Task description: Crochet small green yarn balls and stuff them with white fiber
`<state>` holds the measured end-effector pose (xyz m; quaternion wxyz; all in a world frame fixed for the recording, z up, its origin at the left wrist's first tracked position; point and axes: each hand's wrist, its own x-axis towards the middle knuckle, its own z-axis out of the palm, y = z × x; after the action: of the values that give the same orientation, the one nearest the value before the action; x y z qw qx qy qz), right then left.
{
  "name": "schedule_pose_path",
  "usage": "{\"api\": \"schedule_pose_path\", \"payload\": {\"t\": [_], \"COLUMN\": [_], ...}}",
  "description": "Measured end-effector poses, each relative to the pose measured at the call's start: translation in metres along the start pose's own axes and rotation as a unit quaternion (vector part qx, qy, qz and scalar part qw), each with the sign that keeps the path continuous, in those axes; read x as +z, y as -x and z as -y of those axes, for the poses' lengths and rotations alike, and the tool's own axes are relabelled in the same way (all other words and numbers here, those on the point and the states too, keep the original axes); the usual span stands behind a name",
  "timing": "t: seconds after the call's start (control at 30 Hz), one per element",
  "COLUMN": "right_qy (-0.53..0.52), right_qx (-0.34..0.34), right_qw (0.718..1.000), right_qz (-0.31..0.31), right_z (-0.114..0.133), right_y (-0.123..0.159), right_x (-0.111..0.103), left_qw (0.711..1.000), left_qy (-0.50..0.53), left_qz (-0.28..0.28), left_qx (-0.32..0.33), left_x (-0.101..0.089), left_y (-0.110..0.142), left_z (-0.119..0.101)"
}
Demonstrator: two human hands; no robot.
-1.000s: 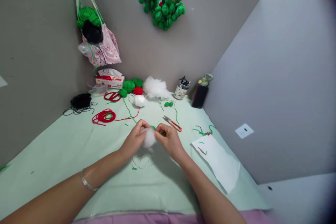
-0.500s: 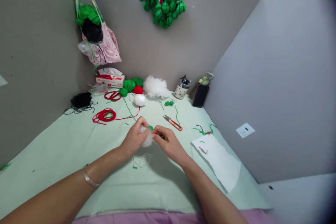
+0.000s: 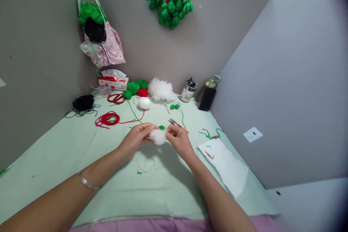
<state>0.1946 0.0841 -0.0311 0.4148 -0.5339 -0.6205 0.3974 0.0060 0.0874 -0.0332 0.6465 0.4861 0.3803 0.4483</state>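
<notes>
A tuft of white stuffing (image 3: pixel 158 136) sits between my two hands over the middle of the table. My left hand (image 3: pixel 138 136) is closed on its left side, thumb on top. On the right side, my right hand (image 3: pixel 176 137) pinches the edge of the tuft with thumb and fingertips. A small green knitted piece (image 3: pixel 162 127) shows just behind the stuffing; which hand holds it is hidden. Below my left hand a thin white thread (image 3: pixel 146 165) hangs down and loops on the cloth. Orange thread snips (image 3: pixel 178 124) lie just beyond my right hand.
Behind lie red yarn (image 3: pixel 108 119), red-handled scissors (image 3: pixel 116 98), green yarn balls (image 3: pixel 133 87), a white ball (image 3: pixel 144 103) and a stuffing heap (image 3: pixel 161 90). A paper sheet (image 3: pixel 225 170) with thread scraps is at right. A phone (image 3: pixel 207 98) leans against a bottle (image 3: pixel 213 81).
Both hands have shifted slightly right and apart. The stuffing now shows more fully between them, and the green piece is behind it. My right hand partly covers the snips.
</notes>
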Motion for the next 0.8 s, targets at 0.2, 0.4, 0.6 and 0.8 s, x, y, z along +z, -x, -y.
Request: {"api": "schedule_pose_path", "payload": {"t": [0.2, 0.4, 0.6, 0.8], "right_qy": [-0.027, -0.017, -0.009, -0.003], "right_qx": [0.001, 0.002, -0.006, -0.020], "right_qw": [0.999, 0.998, 0.996, 0.997], "right_qz": [0.046, 0.065, 0.092, 0.077], "right_z": [-0.002, -0.004, 0.010, 0.019], "right_y": [0.000, 0.002, 0.011, 0.019], "right_x": [0.002, 0.005, 0.008, 0.018], "left_qw": [1.000, 0.998, 0.994, 0.988], "left_qy": [-0.013, -0.040, -0.068, -0.085], "left_qz": [0.007, 0.001, -0.025, -0.070], "left_qx": [0.012, 0.044, 0.082, 0.105], "left_x": [-0.001, 0.002, 0.004, 0.006], "left_y": [-0.001, 0.000, 0.000, -0.003], "left_z": [0.004, 0.009, 0.015, 0.021]}}
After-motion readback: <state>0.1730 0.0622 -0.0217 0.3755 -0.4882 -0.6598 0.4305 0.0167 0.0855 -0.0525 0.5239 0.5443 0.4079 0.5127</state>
